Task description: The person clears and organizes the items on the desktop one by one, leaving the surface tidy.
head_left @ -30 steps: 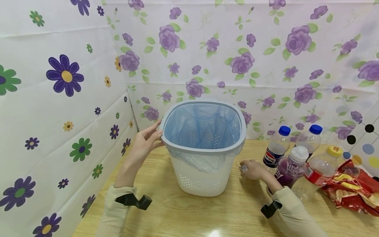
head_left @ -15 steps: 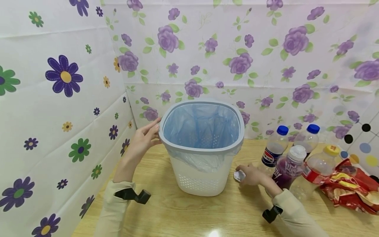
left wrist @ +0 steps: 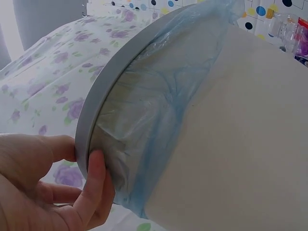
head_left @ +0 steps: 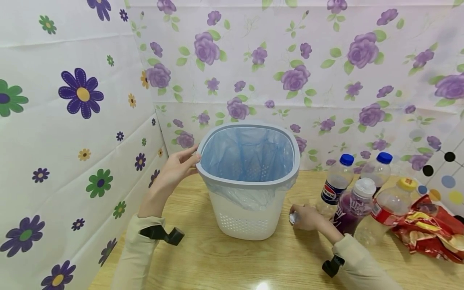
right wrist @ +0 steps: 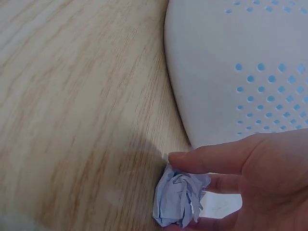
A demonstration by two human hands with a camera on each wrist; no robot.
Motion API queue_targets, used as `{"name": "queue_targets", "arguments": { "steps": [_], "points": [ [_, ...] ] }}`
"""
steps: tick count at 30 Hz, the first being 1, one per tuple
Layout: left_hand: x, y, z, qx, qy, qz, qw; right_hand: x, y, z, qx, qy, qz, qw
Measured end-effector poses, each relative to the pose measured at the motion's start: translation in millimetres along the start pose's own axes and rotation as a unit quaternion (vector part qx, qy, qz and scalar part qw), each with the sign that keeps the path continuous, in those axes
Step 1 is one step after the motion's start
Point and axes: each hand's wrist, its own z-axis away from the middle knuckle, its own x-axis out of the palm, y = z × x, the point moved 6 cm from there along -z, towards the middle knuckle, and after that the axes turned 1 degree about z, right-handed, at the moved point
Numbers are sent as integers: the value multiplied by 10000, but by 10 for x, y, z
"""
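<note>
A white trash bin (head_left: 248,226) with a grey rim stands upright on the table, lined with a translucent blue plastic bag (head_left: 248,151) folded over its edge. My left hand (head_left: 173,172) grips the rim at the bin's left side; in the left wrist view, thumb and fingers (left wrist: 95,185) pinch it from both sides. To the right of the bin, low by the tabletop, my right hand (head_left: 307,217) holds a crumpled ball of white paper (right wrist: 177,198) between thumb and fingers. In the head view the hand mostly hides the paper.
Right of the right hand stand two blue-capped bottles (head_left: 338,183), a purple drink bottle (head_left: 352,209) and a yellow-capped bottle (head_left: 393,201). A red snack bag (head_left: 431,227) lies beyond them. Flowered sheets (head_left: 253,80) hang behind and left of the wooden table (head_left: 217,262).
My right hand, with the paper ball, has shifted slightly toward the table's front. The paper showed more half a second ago. My left hand stays on the rim, and the bin has not moved.
</note>
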Motion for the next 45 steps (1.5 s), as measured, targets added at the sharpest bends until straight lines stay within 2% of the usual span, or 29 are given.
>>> {"name": "queue_targets", "arguments": {
  "steps": [10, 20, 30, 38, 45],
  "points": [
    [6, -25, -3, -53, 207, 152, 9997, 21, 34, 35, 26, 16, -119, 9999],
    [29, -40, -6, -119, 246, 301, 9992, -5, 92, 63, 116, 217, -319, 9992],
    [33, -67, -25, -82, 179, 480, 9987, -127, 121, 107, -20, 1077, -606, 9923],
    [35, -80, -28, -81, 203, 548, 9983, -311, 111, 171, -59, 1973, -1253, 9723],
    [39, -76, -23, 16, 217, 604, 9979, -442, 112, 260, 70, 2334, -1439, 9616]
  ]
}}
